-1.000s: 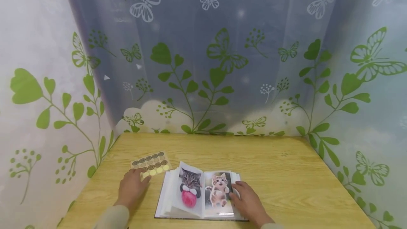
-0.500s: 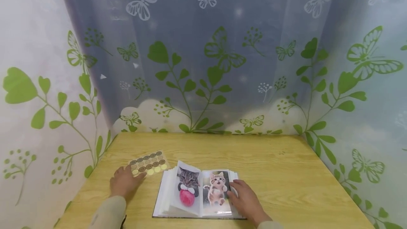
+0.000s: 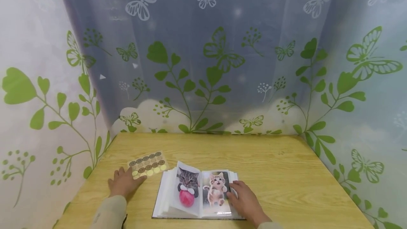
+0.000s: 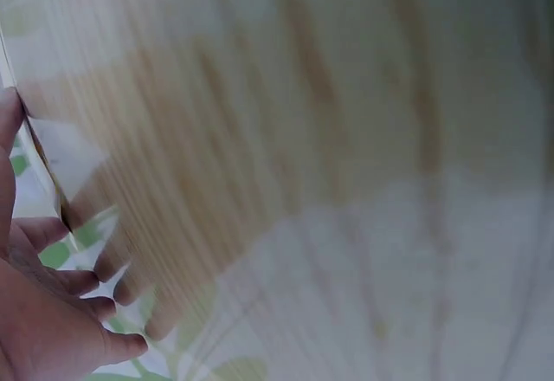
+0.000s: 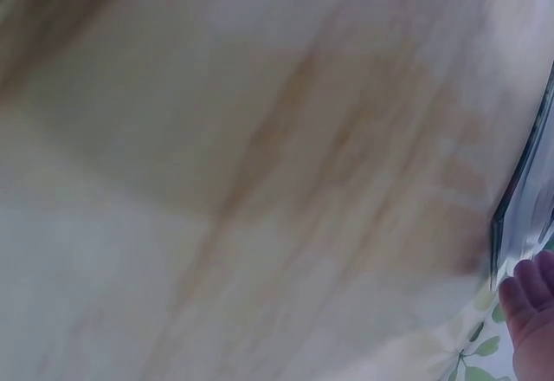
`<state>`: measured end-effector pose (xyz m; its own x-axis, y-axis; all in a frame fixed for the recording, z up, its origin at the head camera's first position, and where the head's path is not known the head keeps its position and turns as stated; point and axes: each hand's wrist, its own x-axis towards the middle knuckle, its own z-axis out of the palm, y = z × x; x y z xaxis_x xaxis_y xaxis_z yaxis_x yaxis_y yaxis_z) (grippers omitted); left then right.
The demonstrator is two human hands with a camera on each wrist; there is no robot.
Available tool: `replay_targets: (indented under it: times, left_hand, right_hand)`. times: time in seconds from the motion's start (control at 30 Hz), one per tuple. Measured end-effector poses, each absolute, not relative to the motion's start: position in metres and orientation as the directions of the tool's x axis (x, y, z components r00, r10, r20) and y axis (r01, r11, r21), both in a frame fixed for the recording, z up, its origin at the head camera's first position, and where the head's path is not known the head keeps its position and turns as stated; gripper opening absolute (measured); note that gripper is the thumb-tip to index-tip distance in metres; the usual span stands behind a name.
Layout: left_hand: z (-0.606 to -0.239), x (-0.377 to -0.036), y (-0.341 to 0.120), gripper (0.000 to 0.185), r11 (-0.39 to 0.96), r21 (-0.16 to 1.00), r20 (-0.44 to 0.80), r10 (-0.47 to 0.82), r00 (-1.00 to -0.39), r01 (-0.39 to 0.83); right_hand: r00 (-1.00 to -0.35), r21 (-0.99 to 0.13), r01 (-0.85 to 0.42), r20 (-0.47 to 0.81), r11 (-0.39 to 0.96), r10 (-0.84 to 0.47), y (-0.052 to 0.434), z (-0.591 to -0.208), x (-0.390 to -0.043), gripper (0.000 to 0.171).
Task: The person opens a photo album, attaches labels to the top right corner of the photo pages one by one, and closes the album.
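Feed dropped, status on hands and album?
Left hand flat, touching round-sticker sheet. Right hand resting on open cat-photo album. Nothing in the way.

On the table (image 3: 286, 179) in front of me an open album (image 3: 198, 195) lies near the front edge, with a sticker sheet (image 3: 148, 164) just behind and to its left. My left hand (image 3: 122, 183) rests flat on the table, touching the sheet's near corner; my right hand (image 3: 245, 200) lies on the album's right page. A curtain (image 3: 203, 63) hangs behind the table and along both sides.
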<state>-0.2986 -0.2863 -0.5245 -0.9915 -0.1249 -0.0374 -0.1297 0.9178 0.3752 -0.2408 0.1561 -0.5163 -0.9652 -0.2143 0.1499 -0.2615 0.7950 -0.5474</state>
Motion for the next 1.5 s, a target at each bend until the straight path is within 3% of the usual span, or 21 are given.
replay_targets:
  times: [0.17,0.43,0.63,0.87,1.2,1.5]
  left_hand:
    - [-0.5227,-0.2983,-0.2839,0.097,0.924,0.36,-0.037,-0.123,-0.992,-0.128]
    - [-0.5217,-0.297,-0.2842,0.09,0.926,0.357,-0.017,-0.125,-0.992,-0.123]
    - [-0.522,-0.2969,-0.2856,0.073,0.928,0.357,0.019,-0.122,-0.992,-0.108]
    - [-0.5232,-0.2966,-0.2866,0.099,0.927,0.347,0.001,-0.152,-0.988,-0.143]
    - [-0.5252,-0.2972,-0.2888,0.107,0.925,0.346,-0.085,-0.138,-0.987,-0.159]
    - [-0.5184,-0.2951,-0.2842,0.089,0.925,0.361,-0.045,-0.111,-0.993,-0.12]
  right_hand:
    - [-0.932,-0.541,-0.362,0.241,0.759,-0.272,0.156,-0.5181,-0.2373,0.041]
    - [-0.937,-0.477,-0.347,0.134,0.807,-0.323,0.1531,-0.5207,-0.2374,0.044]
    - [-0.944,-0.484,-0.325,0.111,0.813,-0.312,0.1521,-0.5211,-0.2379,0.044]
    - [-0.956,-0.489,-0.282,0.073,0.825,-0.284,0.1506,-0.5207,-0.2396,0.046]
    - [-0.962,-0.493,-0.254,0.039,0.832,-0.271,0.1501,-0.521,-0.24,0.046]
    - [-0.965,-0.465,-0.243,0.031,0.851,-0.259,0.1476,-0.5187,-0.2404,0.047]
